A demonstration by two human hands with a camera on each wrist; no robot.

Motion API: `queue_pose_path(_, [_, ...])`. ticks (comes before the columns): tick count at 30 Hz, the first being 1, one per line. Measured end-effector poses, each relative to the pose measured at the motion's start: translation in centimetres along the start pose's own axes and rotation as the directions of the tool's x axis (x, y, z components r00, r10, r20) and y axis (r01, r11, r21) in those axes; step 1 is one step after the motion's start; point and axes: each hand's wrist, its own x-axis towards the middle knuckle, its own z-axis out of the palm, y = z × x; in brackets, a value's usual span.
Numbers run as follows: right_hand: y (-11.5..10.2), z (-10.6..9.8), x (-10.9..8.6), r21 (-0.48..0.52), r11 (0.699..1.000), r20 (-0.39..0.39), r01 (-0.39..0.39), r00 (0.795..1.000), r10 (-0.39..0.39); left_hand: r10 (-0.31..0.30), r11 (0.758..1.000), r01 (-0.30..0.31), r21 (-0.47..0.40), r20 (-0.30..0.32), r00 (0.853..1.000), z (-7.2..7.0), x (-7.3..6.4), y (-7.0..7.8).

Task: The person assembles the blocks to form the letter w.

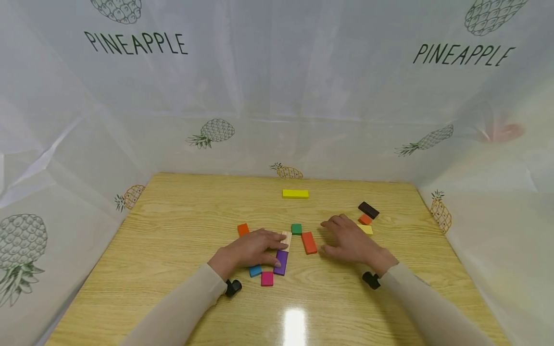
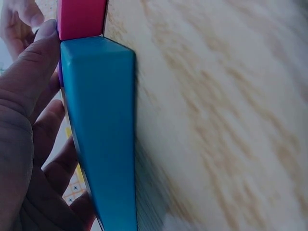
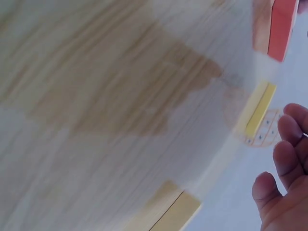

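Observation:
My left hand lies over a group of blocks on the table, fingers extended. Its thumb reaches the purple block, and its fingertips overlap the plain wood block. The blue block, large in the left wrist view, and the pink block lie by the thumb side. An orange block is partly covered by that hand. My right hand hovers with loosely spread fingers and holds nothing, right of the red block. A green block sits between the wood and red ones.
Beyond the right hand lie a light yellow block, a small orange block and a black block. A long yellow block rests near the table's far edge. A pineapple-print sheet surrounds the wooden table.

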Motion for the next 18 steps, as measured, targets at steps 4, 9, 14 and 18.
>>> queue_pose_path(4, [1.2,-0.2,-0.8,-0.032,0.999,-0.048,-0.031,0.998,0.03,-0.005,1.0,0.005,-0.003,0.001,1.0,0.0,-0.1,0.0])
queue_pose_path(9, [3.0,-0.4,-1.9,-0.074,0.996,-0.125,-0.045,0.991,0.035,-0.002,1.0,0.002,-0.014,-0.002,1.0,0.1,-0.1,-0.1])
queue_pose_path(14, [4.5,-0.9,-3.3,-0.116,0.99,-0.157,-0.084,0.985,0.065,0.001,1.0,-0.001,-0.016,-0.006,1.0,0.2,-0.1,-0.2])
queue_pose_path(18, [5.5,-1.2,-4.3,-0.152,0.981,-0.152,-0.12,0.984,0.097,-0.003,1.0,0.003,-0.02,-0.007,1.0,0.2,0.0,-0.2])
